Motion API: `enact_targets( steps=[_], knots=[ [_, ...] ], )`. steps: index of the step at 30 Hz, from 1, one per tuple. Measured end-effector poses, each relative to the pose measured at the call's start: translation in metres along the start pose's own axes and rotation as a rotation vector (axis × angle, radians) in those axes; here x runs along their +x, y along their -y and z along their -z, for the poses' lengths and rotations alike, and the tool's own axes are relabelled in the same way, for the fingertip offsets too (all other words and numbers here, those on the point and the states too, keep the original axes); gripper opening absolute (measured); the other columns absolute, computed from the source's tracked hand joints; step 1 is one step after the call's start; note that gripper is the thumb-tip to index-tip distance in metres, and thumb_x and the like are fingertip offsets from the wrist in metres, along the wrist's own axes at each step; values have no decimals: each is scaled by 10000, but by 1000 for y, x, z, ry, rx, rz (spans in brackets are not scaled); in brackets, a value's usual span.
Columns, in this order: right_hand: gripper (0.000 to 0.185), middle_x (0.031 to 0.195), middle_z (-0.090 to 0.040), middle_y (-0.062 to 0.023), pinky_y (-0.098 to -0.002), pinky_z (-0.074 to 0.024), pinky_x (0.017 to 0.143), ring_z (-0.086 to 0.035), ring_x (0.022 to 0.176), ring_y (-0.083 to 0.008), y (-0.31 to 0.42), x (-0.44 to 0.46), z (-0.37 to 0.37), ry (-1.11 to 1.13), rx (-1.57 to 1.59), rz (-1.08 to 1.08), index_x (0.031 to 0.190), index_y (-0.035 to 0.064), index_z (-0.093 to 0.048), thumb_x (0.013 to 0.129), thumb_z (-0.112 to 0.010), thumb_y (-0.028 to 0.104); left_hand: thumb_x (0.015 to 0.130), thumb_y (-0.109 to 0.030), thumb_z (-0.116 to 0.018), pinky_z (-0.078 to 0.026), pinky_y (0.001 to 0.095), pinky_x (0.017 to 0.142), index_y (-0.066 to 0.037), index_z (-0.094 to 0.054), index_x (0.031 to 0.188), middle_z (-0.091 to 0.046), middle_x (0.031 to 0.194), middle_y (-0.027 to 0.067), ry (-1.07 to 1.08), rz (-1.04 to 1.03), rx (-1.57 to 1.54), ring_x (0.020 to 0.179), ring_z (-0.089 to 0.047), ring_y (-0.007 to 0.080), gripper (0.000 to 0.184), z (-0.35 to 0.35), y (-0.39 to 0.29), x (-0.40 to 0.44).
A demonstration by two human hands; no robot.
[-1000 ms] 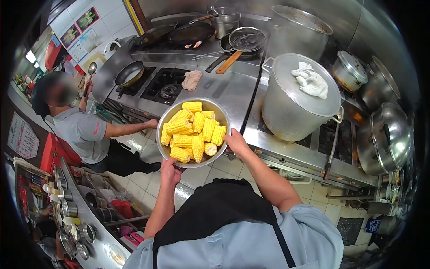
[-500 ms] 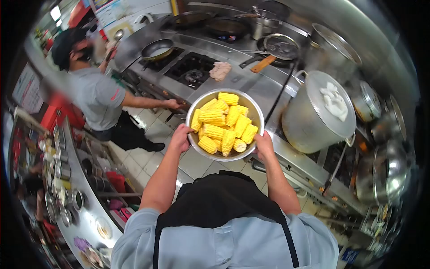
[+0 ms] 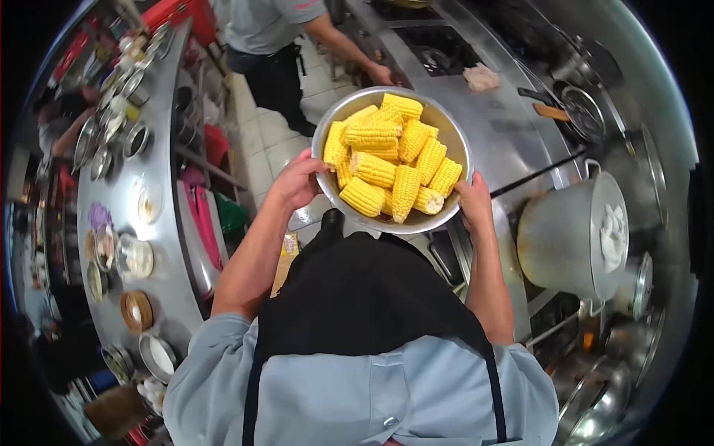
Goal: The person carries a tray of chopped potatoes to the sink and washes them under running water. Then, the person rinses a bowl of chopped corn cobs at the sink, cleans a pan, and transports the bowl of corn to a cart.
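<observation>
Bowl (image 3: 451,135) of bright metal, heaped with cut pieces of yellow corn (image 3: 406,189), is hanging between two bare hands in front of the black apron (image 3: 357,297); the pieces are lying at mixed angles, some showing pale cut ends, and are all sitting within the rim. Left hand (image 3: 297,181) is gripping the rim on its own side, thumb and fingers pinching the metal edge; right hand (image 3: 474,201) is pinching the opposite side at the lower edge, its thumb bearing on the rim; the remaining fingers of both are partly hidden, and whether they are spread or pressed together cannot be told.

Beyond the bowl, a co-worker's hand (image 3: 381,74) is reaching toward the front of the steel stove (image 3: 483,126); a crumpled cloth (image 3: 482,77) is lying beside the burner (image 3: 437,50). To the right, a large pot (image 3: 550,245) is standing on the stove, and a white cloth (image 3: 613,238) is resting on its lid (image 3: 601,197); behind, a pan (image 3: 584,111) is lying near a wooden handle (image 3: 551,112). To the left, a steel counter (image 3: 167,186) is bearing a clear container (image 3: 135,258) and a round wooden vessel (image 3: 136,311).
</observation>
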State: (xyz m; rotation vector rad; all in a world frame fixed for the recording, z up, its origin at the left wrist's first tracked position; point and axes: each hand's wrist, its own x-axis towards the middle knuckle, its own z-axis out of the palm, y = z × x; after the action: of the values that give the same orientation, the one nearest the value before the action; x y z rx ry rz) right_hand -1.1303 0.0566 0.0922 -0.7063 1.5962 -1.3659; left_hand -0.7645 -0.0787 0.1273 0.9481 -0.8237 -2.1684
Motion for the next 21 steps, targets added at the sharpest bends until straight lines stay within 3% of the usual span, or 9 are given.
enact_targets(
  steps=[4, 9, 11, 15, 17, 18, 21],
  knots=[
    [379, 1105, -679, -115, -322, -542, 833, -664, 935, -188, 45, 9, -78, 207, -24, -7, 1233, -25, -563, 859, -553, 39, 903, -41, -566, -611, 398, 775, -60, -528, 1307, -673, 1138, 85, -154, -224, -23, 947, -706, 212, 406, 41, -32, -62],
    [352, 1039, -677, -94, -298, -540, 758, -660, 859, -167, 76, 46, -204, 504, -117, 62, 1203, -24, -568, 858, -547, 43, 919, -46, -581, -622, 401, 828, -46, -547, 1302, -677, 1152, 94, -297, -431, -71, 984, -708, 211, 384, 99, -86, -139],
    [342, 1024, -676, -85, -293, -541, 753, -659, 846, -156, 98, 72, -235, 636, -93, 37, 1200, -18, -570, 864, -553, 42, 917, -37, -589, -613, 414, 873, -53, -554, 1287, -666, 1177, 75, -383, -499, -100, 1031, -691, 209, 372, 93, -96, -145],
    [336, 1049, -683, -92, -300, -556, 792, -678, 873, -175, 114, 85, -366, 838, -72, 43, 1205, -12, -569, 872, -563, 33, 909, -35, -602, -577, 368, 821, -65, -558, 1290, -659, 1132, 54, -546, -665, -179, 975, -660, 178, 385, 162, -122, -187],
    [342, 1071, -682, -99, -302, -554, 833, -681, 901, -185, 111, 100, -435, 907, -127, 97, 1205, -13, -573, 866, -563, 26, 912, -34, -604, -567, 378, 887, -51, -542, 1322, -651, 1162, 67, -597, -706, -213, 1038, -651, 189, 415, 186, -138, -215],
    [350, 1075, -680, -99, -305, -548, 851, -677, 919, -185, 103, 113, -431, 959, -122, 70, 1209, -12, -573, 860, -561, 18, 916, -30, -599, -562, 381, 908, -42, -534, 1335, -649, 1172, 74, -640, -710, -244, 1054, -649, 195, 424, 165, -129, -215],
    [421, 1113, -680, -95, -288, -515, 879, -651, 952, -164, 105, 113, -505, 1071, -173, 84, 1258, -23, -571, 844, -572, 51, 927, 1, -584, -516, 438, 1029, 4, -490, 1375, -615, 1287, 141, -722, -848, -339, 1146, -633, 258, 457, 185, -140, -237]
  ],
)
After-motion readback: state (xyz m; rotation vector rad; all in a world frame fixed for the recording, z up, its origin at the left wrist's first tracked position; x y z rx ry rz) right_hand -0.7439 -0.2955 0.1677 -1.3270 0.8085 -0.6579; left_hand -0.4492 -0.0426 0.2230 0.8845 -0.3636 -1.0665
